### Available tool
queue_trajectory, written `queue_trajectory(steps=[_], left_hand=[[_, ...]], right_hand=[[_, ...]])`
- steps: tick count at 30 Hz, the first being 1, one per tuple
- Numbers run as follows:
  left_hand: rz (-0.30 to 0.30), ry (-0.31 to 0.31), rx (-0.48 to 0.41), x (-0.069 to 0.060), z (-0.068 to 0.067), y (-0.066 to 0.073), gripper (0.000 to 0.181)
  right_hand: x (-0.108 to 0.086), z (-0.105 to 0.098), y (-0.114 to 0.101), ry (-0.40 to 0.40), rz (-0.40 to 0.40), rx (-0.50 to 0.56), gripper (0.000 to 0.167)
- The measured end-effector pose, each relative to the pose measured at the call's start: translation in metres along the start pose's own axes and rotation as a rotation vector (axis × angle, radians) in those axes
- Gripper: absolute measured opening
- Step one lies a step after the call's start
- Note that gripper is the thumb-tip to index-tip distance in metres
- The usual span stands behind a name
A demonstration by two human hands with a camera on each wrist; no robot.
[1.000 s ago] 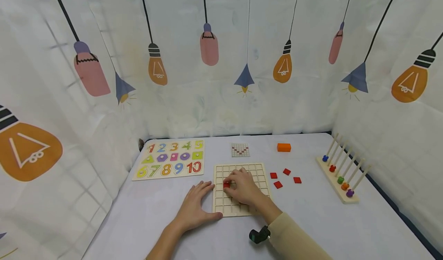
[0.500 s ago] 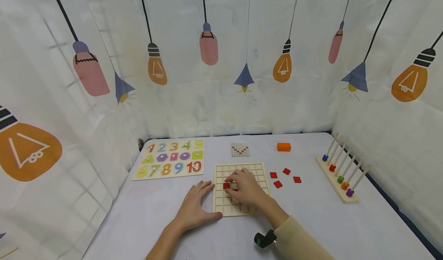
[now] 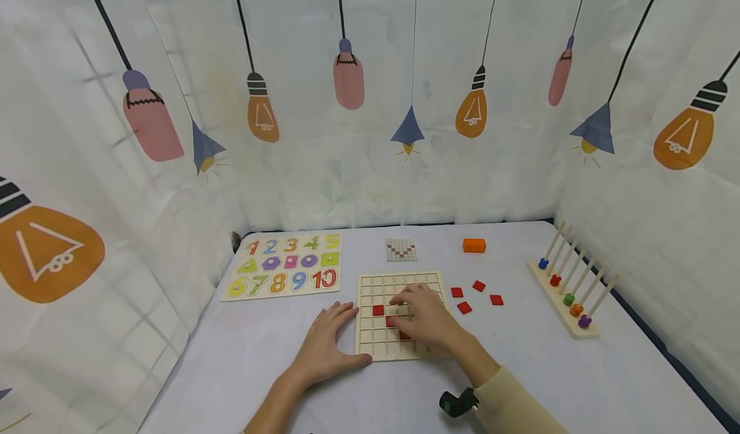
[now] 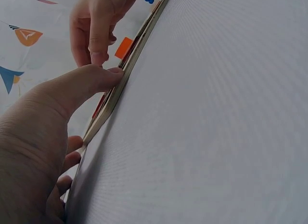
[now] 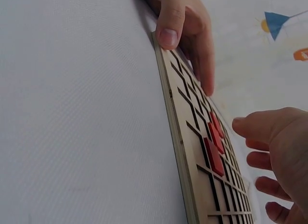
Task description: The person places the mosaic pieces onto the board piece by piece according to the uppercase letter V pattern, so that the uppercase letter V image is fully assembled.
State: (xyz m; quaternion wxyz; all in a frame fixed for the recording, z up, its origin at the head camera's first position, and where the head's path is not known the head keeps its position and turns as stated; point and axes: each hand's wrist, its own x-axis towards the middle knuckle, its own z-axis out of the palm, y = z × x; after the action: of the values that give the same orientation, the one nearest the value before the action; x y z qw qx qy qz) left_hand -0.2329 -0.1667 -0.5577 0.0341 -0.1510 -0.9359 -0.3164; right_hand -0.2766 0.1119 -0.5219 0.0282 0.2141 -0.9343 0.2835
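Observation:
A wooden grid board (image 3: 378,281) lies on the white table. My left hand (image 3: 325,344) rests along its left side, thumb on the near-left corner and fingertips by the left edge. Three red square tiles sit in the grid in a diagonal line: the upper-left tile (image 3: 378,310), a middle one partly covered by the right thumb, and a lower-right tile (image 5: 214,156). Over the board's middle hovers my right hand (image 3: 428,318), fingers loosely bent, thumb and fingertips apart. In the right wrist view nothing is between those fingers.
Several loose red tiles (image 3: 464,307) lie right of the board. Behind it are a small pattern card (image 3: 401,250) and an orange block (image 3: 474,246). A number puzzle (image 3: 283,264) lies at left; a pegged wooden stand (image 3: 563,302) is at right.
My right hand has let go of the upper-left red tile, which stays in the grid, and moved right, uncovering the other two tiles. My left hand has stayed put.

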Motion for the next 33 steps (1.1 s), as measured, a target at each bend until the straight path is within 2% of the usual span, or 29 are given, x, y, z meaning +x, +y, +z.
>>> queue_trajectory(steps=[6, 18, 29, 33], left_hand=[[-0.008, 0.0, -0.002, 0.0, 0.0, 0.001, 0.111], [-0.003, 0.001, -0.007, 0.0, 0.0, 0.0, 0.112], [-0.001, -0.005, -0.002, 0.0, 0.001, 0.0, 0.112], [-0.005, -0.008, 0.002, 0.0, 0.0, 0.001, 0.112]], right_hand=[[-0.007, -0.006, 0.009, 0.022, 0.057, 0.017, 0.031], [-0.019, -0.024, 0.029, 0.062, 0.09, 0.033, 0.034], [-0.025, -0.035, 0.053, 0.089, 0.091, -0.039, 0.031], [-0.028, -0.04, 0.064, 0.099, 0.118, -0.028, 0.032]])
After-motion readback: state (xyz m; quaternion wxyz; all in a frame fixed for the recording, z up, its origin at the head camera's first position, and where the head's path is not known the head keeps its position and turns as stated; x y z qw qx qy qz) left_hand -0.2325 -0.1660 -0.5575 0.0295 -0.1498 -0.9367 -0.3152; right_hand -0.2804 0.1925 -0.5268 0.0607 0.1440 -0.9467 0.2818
